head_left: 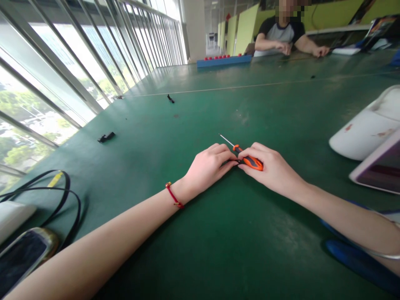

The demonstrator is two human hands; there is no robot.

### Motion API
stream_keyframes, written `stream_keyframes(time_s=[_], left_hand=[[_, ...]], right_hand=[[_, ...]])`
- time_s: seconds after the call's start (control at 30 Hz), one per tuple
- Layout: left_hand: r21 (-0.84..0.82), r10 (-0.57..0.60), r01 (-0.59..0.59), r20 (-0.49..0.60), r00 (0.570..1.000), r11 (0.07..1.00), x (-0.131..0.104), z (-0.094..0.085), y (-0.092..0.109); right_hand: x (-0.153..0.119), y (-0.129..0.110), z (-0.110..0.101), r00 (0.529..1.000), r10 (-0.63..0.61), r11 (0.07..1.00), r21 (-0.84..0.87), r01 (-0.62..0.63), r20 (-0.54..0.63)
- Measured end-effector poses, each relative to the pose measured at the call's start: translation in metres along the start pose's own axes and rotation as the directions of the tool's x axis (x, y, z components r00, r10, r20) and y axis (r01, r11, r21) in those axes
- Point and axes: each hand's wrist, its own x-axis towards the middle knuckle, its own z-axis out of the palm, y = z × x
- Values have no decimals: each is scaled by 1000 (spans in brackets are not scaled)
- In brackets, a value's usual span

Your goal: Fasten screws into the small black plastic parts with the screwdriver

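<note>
Right hand point(271, 166) grips orange-and-grey screwdriver point(253, 162) over the worktop point(193, 125), well in from left edge; shaft point(227, 140) slants toward far-left corner. Left hand point(208, 163) closed, pinching small black part point(239, 161) beside right fingertips. Loose black piece point(107, 136) lies near left edge.

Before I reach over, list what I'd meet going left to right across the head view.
Looped black cable, nearer small black piece, farther small black piece, bare left hand, bare right hand holding an orange-and-grey screwdriver, rounded white container.
</note>
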Motion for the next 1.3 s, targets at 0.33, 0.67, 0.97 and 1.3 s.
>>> stream_keyframes(time_s=[0.33,0.67,0.97,1.3], left_hand=[[29,-54,53,64,996,998,2,0,1],[-164,-168,181,86,982,970,0,1,11],[-59,-156,151,-89,984,987,3,-2,-3],[-125,-118,118,8,993,985,5,2,-9]], right_hand=[[1,0,0,999,41,999,-26,-41,-13],[0,2,-1,999,32,998,-51,-34,-42],[-2,-2,-1,996,87,992,-93,-88,-16],[-1,-4,-2,995,100,988,-120,-97,17]])
